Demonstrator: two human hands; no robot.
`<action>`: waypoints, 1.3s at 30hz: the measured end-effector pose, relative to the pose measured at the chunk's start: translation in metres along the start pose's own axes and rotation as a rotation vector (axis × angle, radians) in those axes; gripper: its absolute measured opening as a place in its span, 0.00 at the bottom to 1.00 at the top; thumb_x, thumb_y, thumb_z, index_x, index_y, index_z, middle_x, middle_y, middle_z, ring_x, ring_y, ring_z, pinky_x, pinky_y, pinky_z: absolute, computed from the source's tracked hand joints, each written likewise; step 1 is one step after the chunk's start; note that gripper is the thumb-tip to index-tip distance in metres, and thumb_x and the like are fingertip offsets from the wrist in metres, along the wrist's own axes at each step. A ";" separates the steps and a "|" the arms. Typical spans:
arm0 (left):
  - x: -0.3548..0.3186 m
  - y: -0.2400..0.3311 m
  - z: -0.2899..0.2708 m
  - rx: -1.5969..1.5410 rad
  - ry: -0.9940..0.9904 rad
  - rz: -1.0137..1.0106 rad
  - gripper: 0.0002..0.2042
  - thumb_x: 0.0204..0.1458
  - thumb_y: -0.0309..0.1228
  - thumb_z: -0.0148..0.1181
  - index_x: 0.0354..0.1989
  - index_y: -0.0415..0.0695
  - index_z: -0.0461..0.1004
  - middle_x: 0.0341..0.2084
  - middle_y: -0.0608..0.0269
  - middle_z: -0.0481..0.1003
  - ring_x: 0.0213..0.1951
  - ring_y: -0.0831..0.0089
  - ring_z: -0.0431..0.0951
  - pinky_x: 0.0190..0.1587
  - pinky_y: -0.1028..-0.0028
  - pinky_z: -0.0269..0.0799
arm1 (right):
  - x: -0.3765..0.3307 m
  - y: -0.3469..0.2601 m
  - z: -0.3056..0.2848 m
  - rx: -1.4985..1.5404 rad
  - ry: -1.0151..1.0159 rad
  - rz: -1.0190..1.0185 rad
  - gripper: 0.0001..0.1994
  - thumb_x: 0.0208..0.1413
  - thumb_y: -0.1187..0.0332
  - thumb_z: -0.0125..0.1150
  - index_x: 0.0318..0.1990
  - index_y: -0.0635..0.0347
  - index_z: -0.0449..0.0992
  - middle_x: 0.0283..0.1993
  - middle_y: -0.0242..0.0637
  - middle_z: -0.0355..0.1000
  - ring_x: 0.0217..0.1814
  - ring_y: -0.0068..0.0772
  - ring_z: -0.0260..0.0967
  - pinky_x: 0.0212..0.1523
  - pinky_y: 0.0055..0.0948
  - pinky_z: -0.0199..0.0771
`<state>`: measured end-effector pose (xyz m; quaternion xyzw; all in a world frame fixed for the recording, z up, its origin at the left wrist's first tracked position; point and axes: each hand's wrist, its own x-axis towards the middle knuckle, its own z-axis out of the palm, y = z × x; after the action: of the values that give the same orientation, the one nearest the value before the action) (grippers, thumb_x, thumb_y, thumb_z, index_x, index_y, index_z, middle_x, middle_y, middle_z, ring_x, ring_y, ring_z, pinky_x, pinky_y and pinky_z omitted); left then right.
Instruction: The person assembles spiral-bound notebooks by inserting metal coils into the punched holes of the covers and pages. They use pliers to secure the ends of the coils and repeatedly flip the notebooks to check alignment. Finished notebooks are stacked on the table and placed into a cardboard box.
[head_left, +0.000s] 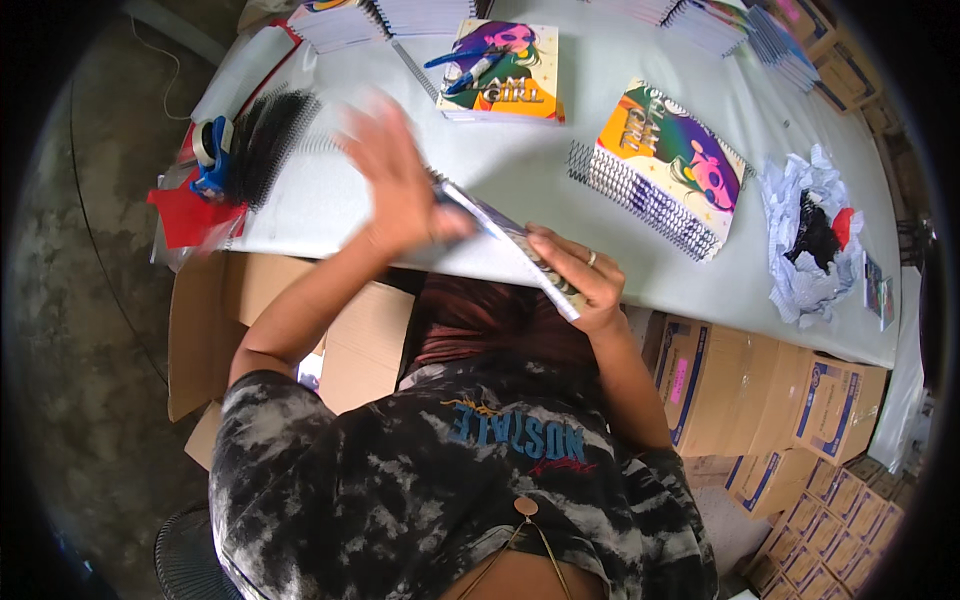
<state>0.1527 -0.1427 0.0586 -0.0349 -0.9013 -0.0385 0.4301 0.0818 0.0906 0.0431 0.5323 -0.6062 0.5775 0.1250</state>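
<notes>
We're pinching the notebook (512, 240) with our right hand (588, 278) at the surface's (690, 285) near edge, and holding our blurry left hand (388, 185) spread by its upper end; for tidy work, we're wanting that pinch steady.

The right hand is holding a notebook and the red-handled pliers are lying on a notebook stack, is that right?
Not quite: the head view shows the pliers are blue-handled. The right hand is holding a notebook, and the pliers lie on a notebook stack.
</notes>
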 end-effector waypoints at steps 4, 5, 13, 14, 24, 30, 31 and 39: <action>-0.014 0.007 -0.004 0.061 0.122 0.460 0.52 0.43 0.70 0.35 0.59 0.27 0.47 0.61 0.35 0.43 0.61 0.33 0.37 0.58 0.39 0.26 | -0.003 0.009 -0.006 0.045 0.056 0.015 0.16 0.41 0.76 0.63 0.42 0.64 0.76 0.39 0.47 0.74 0.38 0.38 0.75 0.38 0.29 0.74; -0.033 -0.003 -0.001 -0.049 -0.144 0.203 0.51 0.41 0.70 0.39 0.57 0.27 0.49 0.59 0.36 0.47 0.59 0.34 0.42 0.56 0.39 0.33 | 0.001 0.001 -0.003 0.081 0.019 0.049 0.16 0.41 0.76 0.62 0.42 0.64 0.76 0.39 0.47 0.74 0.38 0.38 0.75 0.38 0.29 0.74; -0.024 0.015 0.006 -0.085 0.083 0.545 0.48 0.38 0.66 0.50 0.55 0.31 0.56 0.49 0.40 0.62 0.54 0.45 0.59 0.51 0.43 0.53 | 0.001 0.000 -0.006 0.016 0.015 0.014 0.18 0.39 0.76 0.63 0.43 0.64 0.75 0.39 0.48 0.74 0.41 0.41 0.74 0.41 0.30 0.74; -0.010 0.006 0.003 -0.041 0.187 0.428 0.48 0.38 0.67 0.50 0.55 0.31 0.56 0.50 0.39 0.62 0.54 0.45 0.58 0.52 0.43 0.52 | -0.003 -0.008 -0.003 0.042 0.002 0.033 0.18 0.40 0.76 0.63 0.43 0.64 0.75 0.39 0.47 0.74 0.41 0.41 0.74 0.41 0.30 0.74; 0.015 0.033 0.001 -0.112 0.241 0.341 0.48 0.45 0.68 0.37 0.56 0.27 0.52 0.57 0.34 0.48 0.62 0.42 0.44 0.60 0.44 0.30 | 0.004 -0.006 -0.001 0.103 -0.020 0.048 0.18 0.39 0.77 0.63 0.43 0.64 0.75 0.39 0.46 0.74 0.39 0.40 0.74 0.40 0.31 0.74; -0.018 0.051 0.011 -0.217 0.004 0.698 0.52 0.35 0.71 0.45 0.58 0.33 0.55 0.58 0.29 0.44 0.59 0.33 0.46 0.57 0.43 0.43 | -0.003 0.013 -0.005 -0.031 0.064 0.037 0.21 0.40 0.77 0.61 0.48 0.65 0.72 0.43 0.45 0.73 0.43 0.41 0.73 0.42 0.30 0.74; -0.013 0.021 0.033 -0.079 0.214 0.593 0.51 0.36 0.70 0.45 0.57 0.33 0.55 0.58 0.30 0.45 0.59 0.35 0.46 0.58 0.44 0.42 | 0.001 0.006 -0.003 -0.026 0.028 0.062 0.22 0.40 0.78 0.61 0.48 0.65 0.71 0.44 0.45 0.73 0.43 0.41 0.73 0.42 0.30 0.74; -0.032 0.053 0.027 -0.115 -0.042 0.668 0.51 0.37 0.72 0.39 0.55 0.33 0.56 0.52 0.32 0.55 0.56 0.42 0.55 0.54 0.40 0.47 | -0.001 0.007 0.003 -0.063 0.085 0.046 0.27 0.36 0.81 0.60 0.51 0.63 0.69 0.46 0.43 0.72 0.43 0.41 0.73 0.43 0.32 0.73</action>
<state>0.1566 -0.0879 0.0189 -0.3534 -0.8451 0.0545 0.3975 0.0782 0.0875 0.0372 0.4889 -0.6302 0.5831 0.1540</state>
